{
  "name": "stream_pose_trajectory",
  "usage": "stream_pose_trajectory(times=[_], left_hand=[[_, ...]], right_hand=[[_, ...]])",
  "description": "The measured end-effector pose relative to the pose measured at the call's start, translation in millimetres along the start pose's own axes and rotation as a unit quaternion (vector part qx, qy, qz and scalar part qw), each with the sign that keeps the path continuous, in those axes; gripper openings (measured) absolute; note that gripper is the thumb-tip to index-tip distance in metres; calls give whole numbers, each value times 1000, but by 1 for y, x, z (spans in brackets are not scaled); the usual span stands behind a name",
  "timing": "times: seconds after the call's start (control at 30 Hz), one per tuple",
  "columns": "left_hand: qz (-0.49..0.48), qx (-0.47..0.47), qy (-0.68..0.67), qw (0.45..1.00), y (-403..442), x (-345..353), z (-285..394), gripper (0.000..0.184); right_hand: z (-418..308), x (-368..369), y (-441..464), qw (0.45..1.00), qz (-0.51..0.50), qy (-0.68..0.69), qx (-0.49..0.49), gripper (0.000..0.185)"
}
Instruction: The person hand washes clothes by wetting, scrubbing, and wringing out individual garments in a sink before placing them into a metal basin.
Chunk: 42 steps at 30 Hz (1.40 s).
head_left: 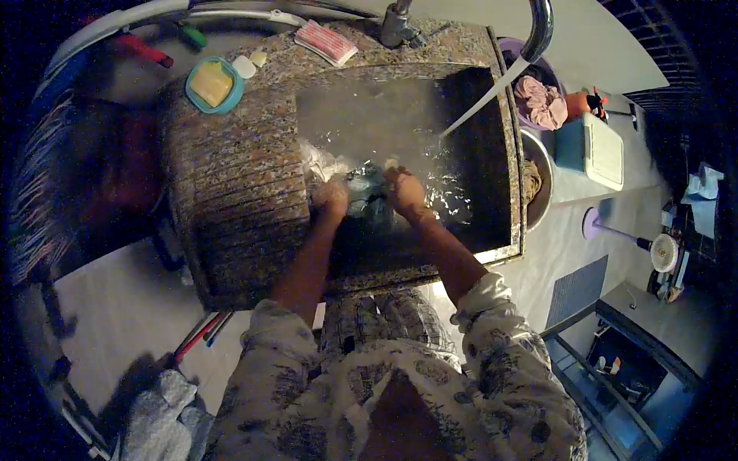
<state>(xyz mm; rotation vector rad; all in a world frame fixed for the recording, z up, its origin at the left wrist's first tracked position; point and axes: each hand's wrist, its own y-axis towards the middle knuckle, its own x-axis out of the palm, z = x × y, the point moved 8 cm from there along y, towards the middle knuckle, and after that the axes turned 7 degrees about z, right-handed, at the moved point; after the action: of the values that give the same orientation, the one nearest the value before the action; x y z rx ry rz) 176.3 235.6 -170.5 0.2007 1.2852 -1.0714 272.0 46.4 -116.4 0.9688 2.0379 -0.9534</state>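
In the head view, my left hand (330, 198) is at the left side of the stone sink, closed on a wet cloth (366, 187) at the water's surface. Part of the cloth, whitish and bunched up, lies at the edge of the ribbed washboard (242, 173). My right hand (405, 192) is closed too, with its fingers curled at the cloth's right end. A small pale bit shows at its fingertips; I cannot tell whether it is cloth or soap. Cloudy water (361, 111) fills the sink and hides whatever lies below.
Water runs from a curved tap (540, 31) into the sink's right side. A pink-and-white brush (326, 42) and a blue dish with yellow soap (211, 84) sit on the back ledge. At right are a purple basin (524, 119), a metal basin (544, 180) and a lidded box (592, 154).
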Motion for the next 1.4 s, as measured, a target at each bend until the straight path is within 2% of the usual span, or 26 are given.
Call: stream_pose_trajectory(times=[0.1,0.13,0.23,0.27,0.33,0.37,0.4,0.47,0.53,0.57,0.63,0.67,0.7,0.77,0.8,0.83,0.9,0.97,1.03,1.07,1.17,1.2,1.3,1.4], left_hand=[[125,134,-18,983,-13,-25,9,29],[73,127,38,989,-32,-63,34,35],[287,196,-93,933,-90,-125,65,38],[224,178,-201,937,-99,-124,69,43],[86,145,-366,915,-113,-98,77,60],[60,158,-350,921,-108,-57,70,60],[80,191,-398,894,-112,-62,78,54],[95,210,-424,876,-109,-76,85,43],[88,182,-382,902,-92,-89,74,34],[156,196,-445,860,-92,-106,68,21],[50,213,-497,840,-111,-186,85,18],[99,239,-478,840,-121,-228,89,17],[147,261,-458,837,-134,-266,92,17],[189,283,-429,837,-155,-334,98,21],[204,297,-415,836,-136,-337,87,25],[169,266,-445,838,-128,-344,79,27],[158,198,-448,857,-122,-357,60,43],[152,135,-488,849,-102,-352,48,46],[225,114,-549,797,-90,-345,37,38],[219,59,-591,774,-83,-334,31,41],[106,46,-548,828,-56,-324,30,41],[73,49,-567,819,-41,-315,30,40],[203,52,-532,820,-30,-330,39,29],[384,191,-413,803,-56,-349,53,26]], right_hand=[[-8,-33,-8,993,25,111,-43,25],[-1,-33,-6,974,38,210,-70,20],[-18,-64,-21,896,-40,443,-21,23],[-27,-82,-26,905,-28,424,-9,22],[-53,-112,-38,872,-30,489,19,22],[-68,-125,-45,853,-31,520,33,22],[-80,-133,-51,813,-50,575,77,21],[-108,-165,-60,816,-16,576,47,22],[-128,-201,-67,801,12,598,19,24],[-132,-229,-69,840,71,538,1,23],[-144,-281,-76,873,132,464,-66,23],[-148,-302,-79,878,169,438,-91,23],[-152,-317,-89,871,146,468,-43,21],[-164,-352,-102,878,200,429,-75,20],[-168,-368,-112,889,225,396,-51,21],[-162,-377,-109,886,246,387,-78,24],[-147,-386,-102,859,258,429,-108,22],[-141,-383,-98,854,275,425,-117,22],[-149,-383,-104,867,285,389,-127,25],[-159,-385,-109,880,287,353,-134,27],[-178,-381,-113,902,288,287,-145,32],[-184,-381,-112,905,290,271,-152,33],[-202,-370,-109,918,274,247,-142,38],[-208,-357,-102,918,256,285,-108,41]])
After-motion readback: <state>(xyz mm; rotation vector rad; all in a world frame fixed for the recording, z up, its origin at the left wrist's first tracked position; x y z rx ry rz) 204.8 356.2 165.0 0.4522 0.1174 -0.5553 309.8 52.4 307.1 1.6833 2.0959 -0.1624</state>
